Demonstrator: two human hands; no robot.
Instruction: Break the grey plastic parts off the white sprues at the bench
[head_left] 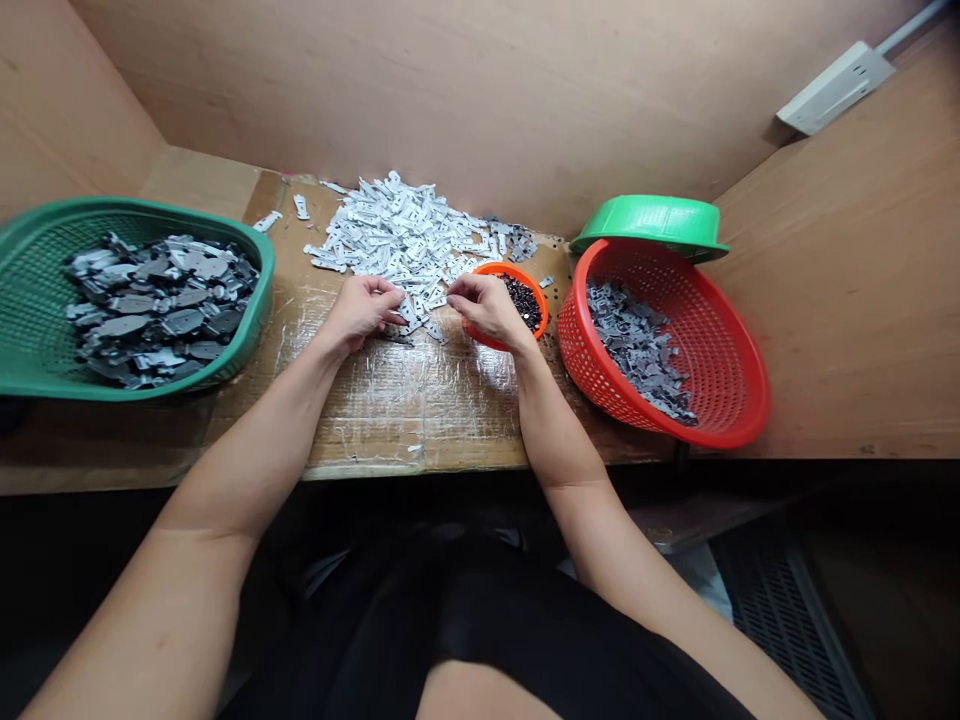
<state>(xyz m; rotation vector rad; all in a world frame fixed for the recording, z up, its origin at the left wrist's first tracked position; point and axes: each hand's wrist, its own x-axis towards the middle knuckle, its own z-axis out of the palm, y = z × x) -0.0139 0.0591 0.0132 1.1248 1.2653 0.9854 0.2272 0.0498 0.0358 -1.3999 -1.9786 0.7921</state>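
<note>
My left hand (364,308) rests on the taped cardboard mat (390,400), fingers curled around small white metal pieces at the near edge of a pile of white flat parts (409,235). My right hand (487,305) is pinched at the same edge of the pile, in front of a small orange bowl (534,283) of tiny dark bits. What its fingertips hold is too small to name. The two hands are a few centimetres apart.
A green basket (30,300) of grey plates sits at the left. A red basket (675,420) with grey parts stands at the right, a green lid (652,220) behind it. Wooden walls enclose the bench; a white power strip (836,88) hangs at upper right.
</note>
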